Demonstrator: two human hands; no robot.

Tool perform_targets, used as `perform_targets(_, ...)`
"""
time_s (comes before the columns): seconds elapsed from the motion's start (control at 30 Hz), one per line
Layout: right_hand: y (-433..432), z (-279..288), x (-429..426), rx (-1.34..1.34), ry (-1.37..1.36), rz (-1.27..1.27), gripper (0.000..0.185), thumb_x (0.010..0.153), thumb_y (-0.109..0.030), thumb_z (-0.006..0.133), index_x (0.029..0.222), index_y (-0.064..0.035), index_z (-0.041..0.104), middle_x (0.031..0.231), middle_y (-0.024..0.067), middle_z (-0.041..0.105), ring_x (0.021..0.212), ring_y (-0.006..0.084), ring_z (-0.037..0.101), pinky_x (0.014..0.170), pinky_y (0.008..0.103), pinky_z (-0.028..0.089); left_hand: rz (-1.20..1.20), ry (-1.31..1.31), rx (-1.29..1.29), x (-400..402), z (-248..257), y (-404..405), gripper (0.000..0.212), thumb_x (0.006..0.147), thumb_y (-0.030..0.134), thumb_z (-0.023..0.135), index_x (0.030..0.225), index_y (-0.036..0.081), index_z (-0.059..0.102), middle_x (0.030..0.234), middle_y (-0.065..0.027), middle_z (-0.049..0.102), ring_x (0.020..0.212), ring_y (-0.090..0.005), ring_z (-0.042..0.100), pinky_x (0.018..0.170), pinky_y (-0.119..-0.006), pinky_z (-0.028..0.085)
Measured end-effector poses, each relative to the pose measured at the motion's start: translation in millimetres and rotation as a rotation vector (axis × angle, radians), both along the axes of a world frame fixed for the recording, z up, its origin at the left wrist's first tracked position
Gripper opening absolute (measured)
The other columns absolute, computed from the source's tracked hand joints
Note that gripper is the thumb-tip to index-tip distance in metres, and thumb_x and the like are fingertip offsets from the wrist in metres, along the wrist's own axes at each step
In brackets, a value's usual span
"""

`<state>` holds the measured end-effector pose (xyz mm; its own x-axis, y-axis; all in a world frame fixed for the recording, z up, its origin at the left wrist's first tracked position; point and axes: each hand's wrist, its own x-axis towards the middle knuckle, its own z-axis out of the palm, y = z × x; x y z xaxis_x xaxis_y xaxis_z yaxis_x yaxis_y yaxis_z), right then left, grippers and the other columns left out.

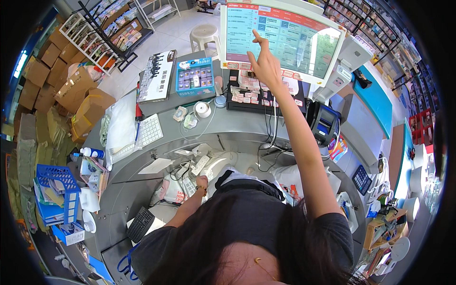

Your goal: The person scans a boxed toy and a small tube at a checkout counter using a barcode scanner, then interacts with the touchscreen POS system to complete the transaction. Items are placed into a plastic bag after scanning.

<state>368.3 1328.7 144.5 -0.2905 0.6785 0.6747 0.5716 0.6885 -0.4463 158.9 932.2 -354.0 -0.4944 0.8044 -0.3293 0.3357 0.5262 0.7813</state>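
My right hand (265,66) is raised in front of the touchscreen monitor (310,46), its index finger extended over the lit display and the thumb apart. Whether the fingertip touches the glass cannot be told. Nothing is held in it. Low at my side, near my waist, my left hand (202,182) has its fingers curled, with a bead bracelet at the wrist; what is in it, if anything, cannot be made out. Below the monitor lies a black cash drawer (233,105) with small labels on it. A receipt printer (323,123) stands to its right.
On the curved grey counter (178,133) are a boxed chess set (155,76), a blue display box (194,93) of small packages, a white paper roll (202,109) and a white keyboard (151,131). Loose cables (273,124) hang over its edge. A calculator (362,180) lies at right.
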Motion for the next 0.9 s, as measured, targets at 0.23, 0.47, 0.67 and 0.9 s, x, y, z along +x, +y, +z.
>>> perform_targets(0.23,5,4,0,0.015,0.032,-0.004,0.027,0.087,-0.019,0.056,0.109,-0.0072,0.045,0.109,0.0059,0.062,0.060,0.0308,0.061,0.053,0.0406,0.046,0.029,-0.015,-0.121,-1,2,-16,0.019,0.060,0.003,0.046,0.052,0.007,0.063,0.049,-0.0102,0.056,0.050,-0.0232,0.059,0.049,-0.032,0.045)
perform_targets(0.47,-6,-4,7,-0.024,-0.023,0.007,0.013,0.088,-0.022,0.055,0.086,-0.0092,0.054,0.069,0.0080,0.065,0.057,0.0301,0.060,0.053,0.0400,0.044,0.063,0.001,-0.119,-3,-2,-12,0.018,0.060,0.004,0.046,0.052,0.007,0.062,0.050,-0.0099,0.057,0.051,-0.0222,0.058,0.048,-0.032,0.044)
perform_targets(0.67,-11,-3,7,-0.088,-0.048,-0.015,0.013,0.088,-0.022,0.056,0.085,-0.0095,0.055,0.068,0.0101,0.064,0.057,0.0302,0.060,0.052,0.0394,0.043,0.064,-0.155,-0.025,-8,-15,2,0.017,0.059,0.002,0.044,0.051,0.006,0.060,0.047,-0.0067,0.051,0.048,-0.0185,0.053,0.046,-0.030,0.039)
perform_targets(0.9,-10,-7,3,0.012,0.047,0.024,0.013,0.089,-0.022,0.055,0.089,-0.0115,0.062,0.059,0.0072,0.057,0.046,0.0206,0.053,0.048,0.0347,0.041,0.066,-0.155,0.005,-5,-7,7,0.017,0.056,0.001,0.043,0.048,0.006,0.058,0.045,-0.0067,0.049,0.045,-0.0188,0.051,0.044,-0.029,0.037)
